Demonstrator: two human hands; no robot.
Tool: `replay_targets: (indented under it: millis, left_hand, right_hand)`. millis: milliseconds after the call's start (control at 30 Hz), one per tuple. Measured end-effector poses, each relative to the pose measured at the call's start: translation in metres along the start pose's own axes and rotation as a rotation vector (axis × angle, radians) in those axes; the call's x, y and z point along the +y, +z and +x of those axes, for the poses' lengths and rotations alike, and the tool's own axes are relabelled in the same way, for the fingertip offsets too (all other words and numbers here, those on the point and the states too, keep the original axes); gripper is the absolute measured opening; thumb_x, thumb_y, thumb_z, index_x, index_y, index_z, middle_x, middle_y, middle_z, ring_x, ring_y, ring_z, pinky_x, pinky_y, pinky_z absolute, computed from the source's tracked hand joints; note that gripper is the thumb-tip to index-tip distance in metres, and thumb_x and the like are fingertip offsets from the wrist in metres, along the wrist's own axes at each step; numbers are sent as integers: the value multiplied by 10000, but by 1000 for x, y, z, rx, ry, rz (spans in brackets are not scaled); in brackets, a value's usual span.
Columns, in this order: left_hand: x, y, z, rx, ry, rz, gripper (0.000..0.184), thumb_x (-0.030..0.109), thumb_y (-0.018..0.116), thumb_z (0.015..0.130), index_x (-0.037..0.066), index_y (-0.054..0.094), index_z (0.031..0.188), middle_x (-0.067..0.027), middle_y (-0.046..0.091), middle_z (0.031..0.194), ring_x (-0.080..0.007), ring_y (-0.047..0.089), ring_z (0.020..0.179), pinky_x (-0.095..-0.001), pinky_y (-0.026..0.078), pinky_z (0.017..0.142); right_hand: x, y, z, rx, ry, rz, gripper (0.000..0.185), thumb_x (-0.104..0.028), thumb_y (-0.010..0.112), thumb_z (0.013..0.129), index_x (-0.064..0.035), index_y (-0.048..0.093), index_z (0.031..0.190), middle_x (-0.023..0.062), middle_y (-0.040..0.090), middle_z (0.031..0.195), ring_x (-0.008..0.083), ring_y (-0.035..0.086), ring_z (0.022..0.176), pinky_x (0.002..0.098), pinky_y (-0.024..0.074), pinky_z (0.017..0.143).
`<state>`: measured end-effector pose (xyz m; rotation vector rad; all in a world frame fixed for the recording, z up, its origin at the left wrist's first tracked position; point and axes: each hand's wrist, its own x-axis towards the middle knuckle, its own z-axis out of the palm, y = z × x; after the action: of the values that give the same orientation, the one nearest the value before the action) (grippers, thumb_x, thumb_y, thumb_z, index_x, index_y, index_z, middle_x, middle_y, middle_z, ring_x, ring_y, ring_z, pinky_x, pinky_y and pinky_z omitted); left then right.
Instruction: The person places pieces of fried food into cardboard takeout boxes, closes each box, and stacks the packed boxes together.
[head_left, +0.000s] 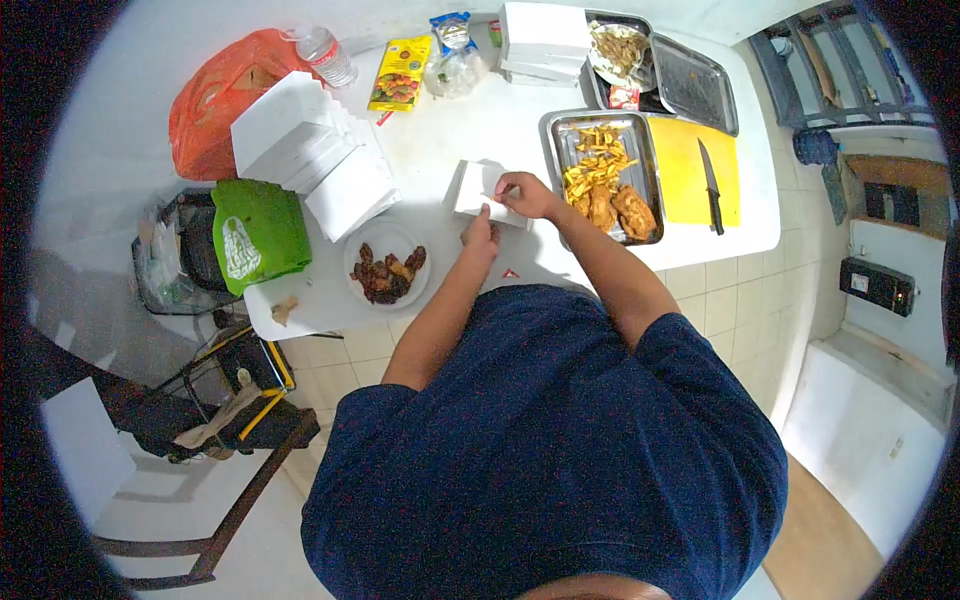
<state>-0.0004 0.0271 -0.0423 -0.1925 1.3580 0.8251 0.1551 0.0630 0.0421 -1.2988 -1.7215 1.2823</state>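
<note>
A small white cardboard food box (475, 188) is between my hands near the middle of the table. My left hand (482, 232) grips its near edge, thumb on top and the other fingers mostly hidden. At the right side, my right hand (527, 196) is closed in a pinch on the box's edge. Left of the box, a clear plate (424, 272) holds dark browned pieces of meat (385, 275). To the right is a metal tray (556, 128) with potato fries (597, 160) and fried chicken pieces (632, 212).
Stacked white boxes (290, 135) stand at left, more (545, 42) at the back. A knife (711, 185) lies on a yellow cutting board (680, 160). Around the left side are an orange bag (205, 120), a green bag (260, 235) and a plastic bottle (327, 58).
</note>
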Motion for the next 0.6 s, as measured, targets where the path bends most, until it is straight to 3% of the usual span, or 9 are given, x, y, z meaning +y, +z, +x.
replay_targets:
  millis: [200,533,600]
  left_hand:
    - [3,4,-27,75,37,77,340,238,763,808,68,600,1053,-52,597,982,-146,551,762,-289,468,581]
    - [7,-5,-34,60,35,121,415,244,804,762,1,578,1011,-93,632,802,-167,550,527,-272,417,427]
    - [7,-3,-36,61,21,118,414,246,806,761,-1,575,999,-93,631,789,-167,548,515,-268,402,419]
  right_hand:
    - [-4,-7,-5,-32,64,38,72,-66,662,812,0,637,825,98,656,797,179,627,788,320,501,782]
    - [0,-13,-30,44,80,86,65,-71,649,828,-12,632,846,70,647,792,158,612,786,300,484,766]
    - [-3,-12,-40,-31,138,158,69,-77,653,832,-14,631,849,62,642,793,150,602,790,300,482,765]
